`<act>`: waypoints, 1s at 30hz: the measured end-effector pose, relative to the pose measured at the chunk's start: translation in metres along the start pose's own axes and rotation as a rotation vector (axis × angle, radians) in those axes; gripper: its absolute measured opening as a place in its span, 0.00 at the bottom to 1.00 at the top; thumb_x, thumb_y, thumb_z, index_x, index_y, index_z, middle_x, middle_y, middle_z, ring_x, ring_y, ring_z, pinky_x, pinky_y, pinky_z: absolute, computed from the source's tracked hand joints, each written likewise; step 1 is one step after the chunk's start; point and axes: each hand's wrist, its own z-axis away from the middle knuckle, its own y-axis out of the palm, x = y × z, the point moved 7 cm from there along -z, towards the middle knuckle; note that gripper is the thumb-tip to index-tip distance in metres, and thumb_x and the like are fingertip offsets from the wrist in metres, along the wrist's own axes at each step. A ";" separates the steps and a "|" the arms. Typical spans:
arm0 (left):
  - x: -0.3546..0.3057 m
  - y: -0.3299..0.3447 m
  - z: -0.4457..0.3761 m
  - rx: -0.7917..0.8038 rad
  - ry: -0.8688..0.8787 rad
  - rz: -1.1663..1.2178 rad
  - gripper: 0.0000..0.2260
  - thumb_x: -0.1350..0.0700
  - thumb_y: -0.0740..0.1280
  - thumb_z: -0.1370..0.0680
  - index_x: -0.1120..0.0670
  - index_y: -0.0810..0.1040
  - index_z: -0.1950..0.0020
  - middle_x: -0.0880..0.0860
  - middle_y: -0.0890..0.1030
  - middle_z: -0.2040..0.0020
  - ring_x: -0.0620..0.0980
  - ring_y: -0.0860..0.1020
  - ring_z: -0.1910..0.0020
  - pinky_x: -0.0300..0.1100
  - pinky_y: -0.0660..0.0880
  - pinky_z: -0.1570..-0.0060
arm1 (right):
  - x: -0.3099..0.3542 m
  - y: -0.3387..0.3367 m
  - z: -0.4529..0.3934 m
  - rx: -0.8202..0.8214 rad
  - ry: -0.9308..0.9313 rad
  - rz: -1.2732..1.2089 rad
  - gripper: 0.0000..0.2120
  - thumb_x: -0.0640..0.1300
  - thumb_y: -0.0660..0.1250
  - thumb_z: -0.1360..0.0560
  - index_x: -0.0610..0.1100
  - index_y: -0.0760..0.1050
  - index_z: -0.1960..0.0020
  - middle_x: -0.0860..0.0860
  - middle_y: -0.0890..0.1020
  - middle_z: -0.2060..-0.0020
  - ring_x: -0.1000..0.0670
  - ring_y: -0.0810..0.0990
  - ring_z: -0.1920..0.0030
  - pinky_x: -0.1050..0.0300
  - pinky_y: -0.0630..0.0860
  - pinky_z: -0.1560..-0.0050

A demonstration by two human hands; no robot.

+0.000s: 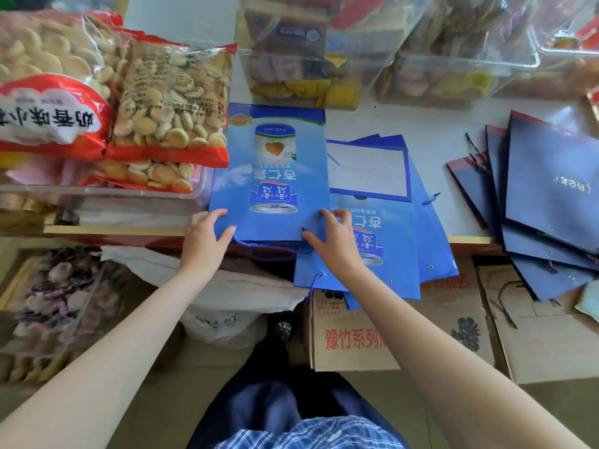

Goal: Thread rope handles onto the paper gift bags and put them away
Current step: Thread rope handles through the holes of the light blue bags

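Blue paper bag pinched at both near corners by left fingers and right fingers.

The flat light-blue paper gift bag with a printed can has a smooth, faintly glossy coated face, and the same finish shows on the fanned blue paper bags beside it, which carry small metal eyelets. The twisted blue rope handle looks like braided cord, slightly shiny. The stacked dark navy paper bags have a satin sheen that catches the light. The white surface looks smooth and matt. The red-and-clear plastic biscuit packets are glossy and crinkled, and the clear plastic tubs gleam. The brown cardboard boxes below are matt and rough-edged. The blue checked cloth looks soft and woven.
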 end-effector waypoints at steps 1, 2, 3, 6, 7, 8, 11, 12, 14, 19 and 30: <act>-0.004 0.002 0.001 -0.008 0.034 -0.082 0.17 0.59 0.65 0.23 0.61 0.73 0.35 0.64 0.69 0.34 0.62 0.68 0.35 0.48 0.62 0.35 | -0.002 0.003 0.000 -0.009 -0.001 0.060 0.27 0.51 0.64 0.23 0.41 0.62 0.29 0.42 0.60 0.31 0.42 0.62 0.32 0.56 0.62 0.36; -0.013 0.005 0.003 -0.023 0.112 -0.166 0.17 0.62 0.66 0.24 0.63 0.74 0.35 0.66 0.68 0.33 0.64 0.67 0.34 0.51 0.63 0.34 | -0.002 0.002 0.000 -0.038 -0.012 0.156 0.27 0.52 0.63 0.22 0.42 0.61 0.28 0.41 0.58 0.29 0.40 0.59 0.30 0.52 0.60 0.33; -0.025 0.012 0.009 -0.025 0.250 -0.247 0.16 0.64 0.67 0.26 0.64 0.75 0.38 0.67 0.69 0.33 0.66 0.69 0.35 0.55 0.66 0.36 | 0.000 0.000 0.001 -0.078 -0.055 0.262 0.28 0.53 0.61 0.22 0.42 0.60 0.27 0.41 0.56 0.27 0.39 0.57 0.29 0.49 0.58 0.31; -0.046 0.043 0.033 0.041 0.614 -0.466 0.23 0.63 0.77 0.36 0.62 0.79 0.42 0.64 0.76 0.38 0.64 0.76 0.40 0.63 0.72 0.45 | 0.016 0.005 0.009 -0.080 -0.365 0.463 0.28 0.51 0.65 0.24 0.42 0.65 0.28 0.40 0.57 0.26 0.36 0.57 0.27 0.39 0.57 0.30; -0.044 0.050 0.036 0.089 0.628 -0.496 0.28 0.61 0.79 0.40 0.61 0.79 0.41 0.63 0.77 0.39 0.63 0.77 0.41 0.62 0.72 0.46 | 0.018 0.010 0.013 -0.058 -0.439 0.502 0.28 0.50 0.68 0.26 0.42 0.67 0.30 0.40 0.60 0.26 0.35 0.60 0.28 0.37 0.61 0.32; -0.042 0.054 0.037 0.125 0.617 -0.499 0.31 0.61 0.80 0.42 0.61 0.78 0.40 0.63 0.78 0.40 0.62 0.78 0.42 0.61 0.73 0.46 | 0.016 0.014 0.017 -0.043 -0.469 0.534 0.28 0.48 0.71 0.28 0.43 0.69 0.31 0.39 0.63 0.28 0.34 0.63 0.29 0.36 0.65 0.35; -0.041 0.043 0.033 0.073 0.659 -0.436 0.24 0.69 0.77 0.42 0.60 0.80 0.46 0.63 0.80 0.45 0.62 0.80 0.48 0.56 0.76 0.47 | 0.002 0.022 0.020 0.062 -0.422 0.550 0.32 0.41 0.66 0.26 0.46 0.58 0.25 0.40 0.58 0.26 0.37 0.56 0.26 0.43 0.62 0.31; -0.042 0.037 0.033 0.034 0.707 -0.405 0.19 0.70 0.74 0.38 0.60 0.79 0.49 0.62 0.80 0.47 0.61 0.81 0.50 0.52 0.76 0.48 | -0.004 0.025 0.021 0.116 -0.405 0.553 0.32 0.39 0.63 0.24 0.47 0.54 0.24 0.42 0.55 0.25 0.38 0.53 0.25 0.46 0.59 0.29; -0.041 0.022 0.032 -0.024 0.779 -0.362 0.08 0.67 0.66 0.31 0.59 0.77 0.54 0.58 0.81 0.52 0.58 0.81 0.54 0.44 0.73 0.48 | -0.002 0.020 0.018 0.079 -0.437 0.554 0.32 0.32 0.63 0.26 0.47 0.58 0.25 0.42 0.61 0.27 0.37 0.58 0.28 0.45 0.66 0.32; -0.031 0.006 0.028 0.149 0.737 -0.206 0.05 0.58 0.57 0.29 0.53 0.72 0.57 0.54 0.79 0.51 0.48 0.75 0.53 0.38 0.70 0.57 | 0.016 0.010 -0.003 0.052 -0.358 0.423 0.15 0.42 0.59 0.20 0.43 0.74 0.35 0.43 0.76 0.40 0.38 0.71 0.38 0.47 0.71 0.42; 0.000 0.041 0.073 0.196 0.755 -0.769 0.27 0.60 0.50 0.32 0.57 0.77 0.38 0.68 0.63 0.29 0.61 0.50 0.25 0.52 0.49 0.29 | -0.009 0.020 0.020 0.277 -0.347 0.646 0.34 0.53 0.56 0.20 0.45 0.40 0.23 0.50 0.43 0.23 0.47 0.41 0.24 0.38 0.48 0.26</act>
